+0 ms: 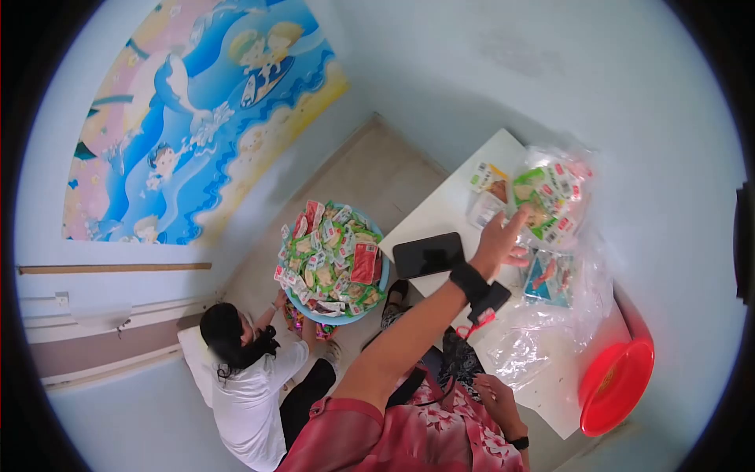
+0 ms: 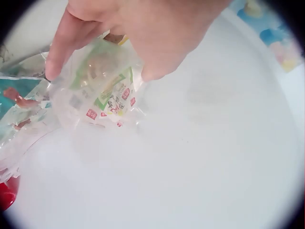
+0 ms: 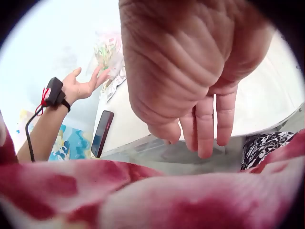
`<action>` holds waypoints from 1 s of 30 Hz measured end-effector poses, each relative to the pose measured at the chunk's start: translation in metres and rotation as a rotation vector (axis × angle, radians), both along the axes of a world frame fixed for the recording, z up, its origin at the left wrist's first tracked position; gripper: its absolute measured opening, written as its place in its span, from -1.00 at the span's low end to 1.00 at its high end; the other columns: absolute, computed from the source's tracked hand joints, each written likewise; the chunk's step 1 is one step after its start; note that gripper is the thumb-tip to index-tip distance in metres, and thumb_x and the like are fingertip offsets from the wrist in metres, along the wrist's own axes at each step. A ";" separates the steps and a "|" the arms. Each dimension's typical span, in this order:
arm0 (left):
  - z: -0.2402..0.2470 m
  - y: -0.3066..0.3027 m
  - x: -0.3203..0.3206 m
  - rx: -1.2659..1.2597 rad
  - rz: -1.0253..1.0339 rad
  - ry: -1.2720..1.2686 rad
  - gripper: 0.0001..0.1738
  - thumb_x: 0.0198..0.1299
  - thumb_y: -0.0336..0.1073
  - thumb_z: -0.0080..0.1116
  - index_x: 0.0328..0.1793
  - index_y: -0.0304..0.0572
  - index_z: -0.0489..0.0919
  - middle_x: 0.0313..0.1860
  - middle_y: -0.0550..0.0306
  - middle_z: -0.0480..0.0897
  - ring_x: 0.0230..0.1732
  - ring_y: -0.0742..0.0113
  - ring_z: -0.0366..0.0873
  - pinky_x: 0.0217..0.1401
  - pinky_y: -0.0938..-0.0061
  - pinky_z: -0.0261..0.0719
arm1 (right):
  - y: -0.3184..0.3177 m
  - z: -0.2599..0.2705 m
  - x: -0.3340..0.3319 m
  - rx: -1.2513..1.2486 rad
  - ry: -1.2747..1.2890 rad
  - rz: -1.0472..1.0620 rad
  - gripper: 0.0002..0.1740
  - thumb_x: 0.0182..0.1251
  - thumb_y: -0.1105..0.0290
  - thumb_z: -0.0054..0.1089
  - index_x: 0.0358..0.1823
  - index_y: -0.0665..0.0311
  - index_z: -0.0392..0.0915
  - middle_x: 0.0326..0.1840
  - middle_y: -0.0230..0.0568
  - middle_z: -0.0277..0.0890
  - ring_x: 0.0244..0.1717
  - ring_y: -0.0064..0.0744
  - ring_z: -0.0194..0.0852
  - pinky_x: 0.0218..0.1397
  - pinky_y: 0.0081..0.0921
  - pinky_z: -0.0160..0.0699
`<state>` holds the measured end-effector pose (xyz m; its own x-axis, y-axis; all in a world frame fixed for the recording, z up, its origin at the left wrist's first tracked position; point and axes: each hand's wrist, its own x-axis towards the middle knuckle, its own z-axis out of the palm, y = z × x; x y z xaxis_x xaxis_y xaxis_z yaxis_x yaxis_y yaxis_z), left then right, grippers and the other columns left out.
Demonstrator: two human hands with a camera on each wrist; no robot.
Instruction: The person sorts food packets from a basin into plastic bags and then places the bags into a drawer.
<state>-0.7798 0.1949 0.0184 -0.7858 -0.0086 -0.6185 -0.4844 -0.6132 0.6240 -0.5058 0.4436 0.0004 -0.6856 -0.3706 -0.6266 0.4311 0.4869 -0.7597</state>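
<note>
My left hand (image 1: 501,242) reaches over the white table, its fingers spread beside a clear plastic bag (image 1: 550,200) full of green and white snack packets. In the left wrist view the thumb and fingers of this hand (image 2: 128,33) stand apart on either side of the bag (image 2: 107,93). Nothing shows pinched between them. Close below the hand lies a blue packet (image 1: 548,279) in clear wrapping. My right hand (image 1: 498,400) hangs in front of my body by the table's near edge. In the right wrist view its fingers (image 3: 205,126) are loosely extended, holding nothing.
A black phone (image 1: 429,256) lies at the table's left edge. Crumpled clear plastic (image 1: 515,346) covers part of the table (image 1: 440,206). A red basin (image 1: 617,389) stands at the right end. On the floor, a seated person (image 1: 252,393) reaches toward a blue tub (image 1: 384,275) heaped with packets.
</note>
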 end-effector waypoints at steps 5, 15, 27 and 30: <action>-0.021 -0.054 0.089 0.095 0.005 0.226 -0.44 0.55 -0.05 0.17 0.44 -0.30 0.42 -0.03 -0.11 0.67 -0.14 0.15 0.78 -0.25 0.29 0.82 | -0.043 0.016 0.001 0.027 -0.228 -0.028 -0.67 0.57 0.54 0.15 0.29 0.45 0.54 0.14 -0.08 0.73 0.18 -0.38 0.70 0.25 -0.46 0.65; -0.140 -0.189 0.290 -0.212 -0.282 -0.038 -0.79 0.54 -0.26 0.14 0.05 -0.25 0.66 -0.14 0.14 0.75 -0.15 0.42 0.73 -0.08 0.48 0.72 | -0.006 -0.063 0.020 0.423 -0.043 0.561 -0.62 0.43 0.34 0.20 0.21 0.33 0.63 0.15 0.09 0.70 0.16 0.17 0.67 0.29 -0.14 0.61; -0.227 -0.145 0.356 -0.980 -0.874 0.264 -0.48 0.43 -0.08 0.21 0.37 -0.26 0.58 0.35 -0.20 0.61 0.46 -0.15 0.49 0.49 0.04 0.47 | 0.034 -0.161 0.079 0.624 0.321 0.354 -0.43 0.51 0.28 0.16 0.48 0.34 0.41 0.43 0.22 0.45 0.45 0.26 0.36 0.42 0.04 0.46; -0.253 -0.087 0.342 -0.995 -0.877 0.461 -0.46 0.43 -0.07 0.18 0.40 -0.25 0.56 0.42 -0.16 0.55 0.53 -0.15 0.39 0.59 -0.11 0.31 | 0.018 -0.167 0.058 0.592 0.014 0.227 -0.43 0.55 0.28 0.15 0.46 0.45 0.38 0.43 0.37 0.43 0.48 0.33 0.36 0.56 0.00 0.31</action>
